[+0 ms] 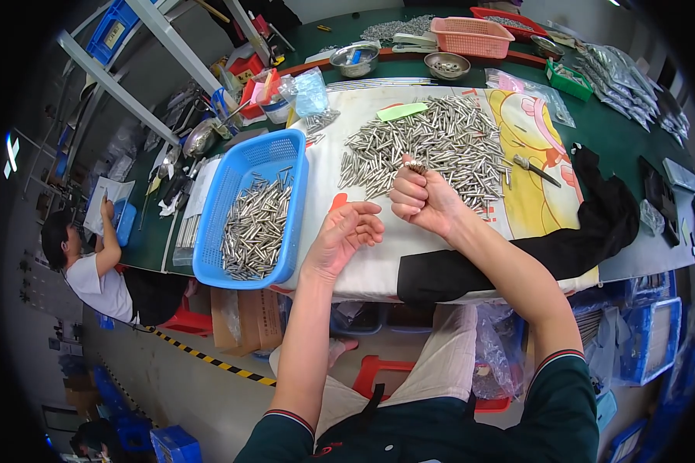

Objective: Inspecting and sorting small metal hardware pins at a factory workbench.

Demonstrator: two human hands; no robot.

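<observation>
A broad heap of short silvery metal pins (pixel 459 139) lies on the pale cloth with a yellow cartoon print (pixel 529 201). My right hand (pixel 428 202) is closed in a fist at the heap's near edge, with several pin ends showing above its fingers. To its left, my left hand (pixel 341 238) is held over the cloth, palm turned inward. Its fingers are loosely bent and apart, and I see nothing in them. Left of that hand stands a blue plastic basket (pixel 300 208) partly filled with similar pins. A light green slip (pixel 401 112) rests on the heap's far side.
A black-handled tool (pixel 537 170) and black fabric (pixel 502 262) lie to the right. Metal bowls (pixel 355 59), a pink basket (pixel 471 37) and a green tray (pixel 569 80) stand at the back. Far left, a person (pixel 93 270) sits beside the table.
</observation>
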